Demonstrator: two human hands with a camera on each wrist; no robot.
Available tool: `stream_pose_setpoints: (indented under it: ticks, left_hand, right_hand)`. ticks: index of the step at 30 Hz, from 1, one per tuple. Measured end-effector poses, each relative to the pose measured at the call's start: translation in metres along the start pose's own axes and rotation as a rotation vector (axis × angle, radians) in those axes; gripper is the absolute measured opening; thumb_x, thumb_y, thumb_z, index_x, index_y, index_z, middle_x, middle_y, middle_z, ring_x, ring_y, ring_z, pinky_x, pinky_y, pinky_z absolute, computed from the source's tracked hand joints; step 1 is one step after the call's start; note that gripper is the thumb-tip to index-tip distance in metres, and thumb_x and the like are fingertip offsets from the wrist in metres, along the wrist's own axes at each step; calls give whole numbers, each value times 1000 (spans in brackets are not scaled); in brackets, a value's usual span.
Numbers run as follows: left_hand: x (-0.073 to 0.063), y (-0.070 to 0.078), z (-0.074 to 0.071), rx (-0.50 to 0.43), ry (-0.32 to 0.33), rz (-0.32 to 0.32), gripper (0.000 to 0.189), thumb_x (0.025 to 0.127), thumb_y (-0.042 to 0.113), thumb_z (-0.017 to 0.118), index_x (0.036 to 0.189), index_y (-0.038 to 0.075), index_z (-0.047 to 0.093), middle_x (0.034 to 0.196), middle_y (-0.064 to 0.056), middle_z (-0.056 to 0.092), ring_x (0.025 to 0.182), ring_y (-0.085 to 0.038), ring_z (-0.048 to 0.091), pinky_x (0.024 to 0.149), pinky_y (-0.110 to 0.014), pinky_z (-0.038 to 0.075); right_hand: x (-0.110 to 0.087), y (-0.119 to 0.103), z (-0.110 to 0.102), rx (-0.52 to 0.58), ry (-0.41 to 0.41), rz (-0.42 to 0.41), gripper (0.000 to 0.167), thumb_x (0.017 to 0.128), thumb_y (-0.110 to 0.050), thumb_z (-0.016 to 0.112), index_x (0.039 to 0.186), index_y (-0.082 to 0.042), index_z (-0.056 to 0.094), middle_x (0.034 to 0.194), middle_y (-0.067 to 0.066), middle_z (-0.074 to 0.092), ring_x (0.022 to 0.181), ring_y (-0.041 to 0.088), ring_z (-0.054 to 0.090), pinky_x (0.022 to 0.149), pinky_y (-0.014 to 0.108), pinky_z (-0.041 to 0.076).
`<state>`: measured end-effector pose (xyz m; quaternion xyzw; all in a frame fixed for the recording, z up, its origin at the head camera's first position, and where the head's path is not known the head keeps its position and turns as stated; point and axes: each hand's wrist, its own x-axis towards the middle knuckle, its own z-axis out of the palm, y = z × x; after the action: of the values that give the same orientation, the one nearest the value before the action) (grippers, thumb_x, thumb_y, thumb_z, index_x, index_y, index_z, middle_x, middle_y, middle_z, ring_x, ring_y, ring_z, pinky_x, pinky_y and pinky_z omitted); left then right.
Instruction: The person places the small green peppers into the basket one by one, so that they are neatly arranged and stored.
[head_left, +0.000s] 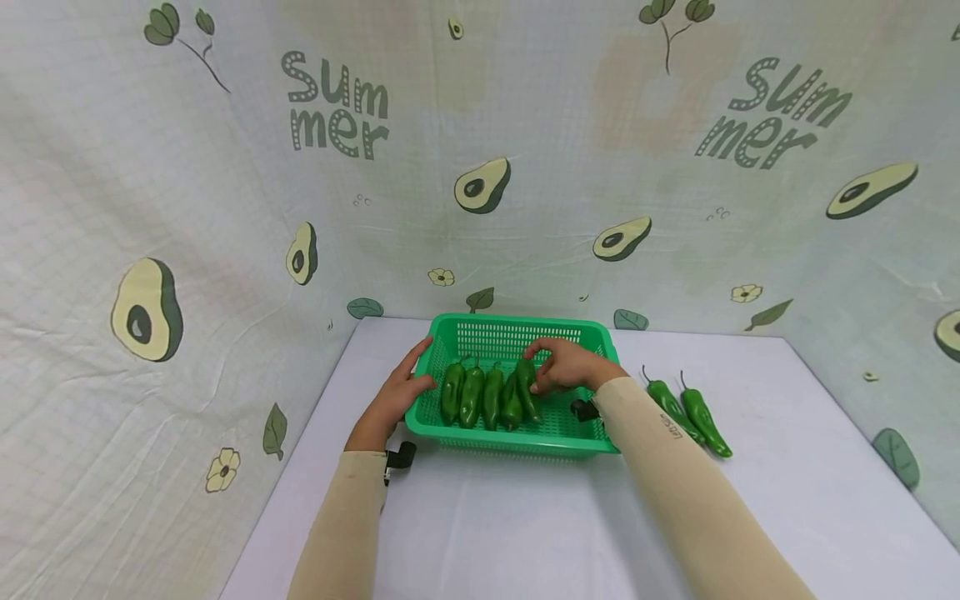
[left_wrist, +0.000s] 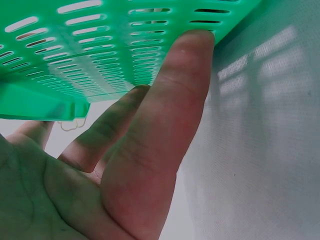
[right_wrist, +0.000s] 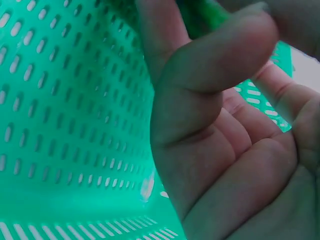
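A green plastic basket (head_left: 517, 446) holds several green chili peppers (head_left: 471, 398) side by side in its left and middle part. My left hand (head_left: 393, 398) grips the basket's left side. In the left wrist view its fingers (left_wrist: 165, 105) reach against the slotted outer wall. My right hand (head_left: 567, 367) is inside the basket and pinches the rightmost chili pepper (head_left: 527, 393) of the row between thumb and fingers. In the right wrist view the thumb (right_wrist: 230, 50) covers most of that pepper, and only a green bit shows beyond it.
Two more chili peppers, one (head_left: 705, 421) beside the other (head_left: 667, 398), lie on the white table (head_left: 787, 467) right of the basket, partly behind my right forearm. A cloth backdrop (head_left: 540, 225) with avocado prints stands behind and at both sides.
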<state>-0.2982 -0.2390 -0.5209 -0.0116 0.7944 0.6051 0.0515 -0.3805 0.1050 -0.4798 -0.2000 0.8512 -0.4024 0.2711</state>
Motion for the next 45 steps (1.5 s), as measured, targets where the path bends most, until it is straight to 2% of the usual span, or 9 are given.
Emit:
stream_pose_setpoints:
  ticks: [5,10,15,25,32,35,39,41,45]
  left_hand:
    - [0,1,0,4,-9,6,87,88,18,64,161,55,32,163,-14,39,116,-37,57,78,-43,54]
    - [1,1,0,-9,-16,2,87,89,17,64,162,53,33,160,-18,43,113,-36,59,77,-43,56]
    - [0,1,0,-11,-16,-5,87,89,17,64,161,54,33,158,-18,44,110,-35,60,77,-43,55]
    - [0,0,0,-1,-6,-4,87,88,18,64,161,55,33,163,-15,39,114,-36,59,78,-43,56]
    - [-1,2,1,-6,-7,-2,87,88,17,63,161,54,33,161,-17,41,113,-37,60,77,-43,56]
    - [0,1,0,-2,-7,-5,87,88,18,64,161,55,32,163,-16,39,115,-37,59,77,-43,56]
    - [1,0,0,-1,-5,-6,87,88,18,64,161,55,32,164,-15,37,117,-37,57,78,-43,55]
    - [1,-1,0,-3,-5,-8,87,89,18,64,161,55,32,163,-16,38,117,-38,57,79,-43,55]
    - [1,0,0,-5,-5,-12,87,89,19,64,161,55,33,161,-16,40,116,-37,58,79,-43,56]
  right_hand:
    - [-2,1,1,-17,-17,15,60,84,-7,87,137,-9,59,105,12,74,89,25,69,72,39,56]
    - [-1,3,3,0,-14,21,57,86,-6,85,136,-6,58,97,12,76,81,25,70,69,39,55]
    - [0,3,6,-19,-6,37,56,88,-6,84,137,-5,56,93,9,77,84,25,74,71,38,58]
    - [-1,-1,7,-53,10,48,55,89,-8,85,136,-5,58,96,9,78,85,23,76,71,38,59]
    - [-1,2,7,-98,28,40,53,88,-12,85,135,-8,61,90,8,77,76,21,72,69,38,55]
    - [-1,2,7,-126,45,47,54,87,-16,87,134,-9,62,107,12,74,73,21,71,69,38,56]
    - [-1,2,6,-182,71,52,55,85,-22,89,134,-12,65,138,17,59,78,20,71,72,38,57]
    - [0,2,6,-211,74,53,56,85,-25,90,134,-13,65,145,18,54,81,21,71,73,39,57]
    - [0,1,6,-261,77,64,58,85,-30,90,135,-14,65,148,18,53,85,23,68,73,39,56]
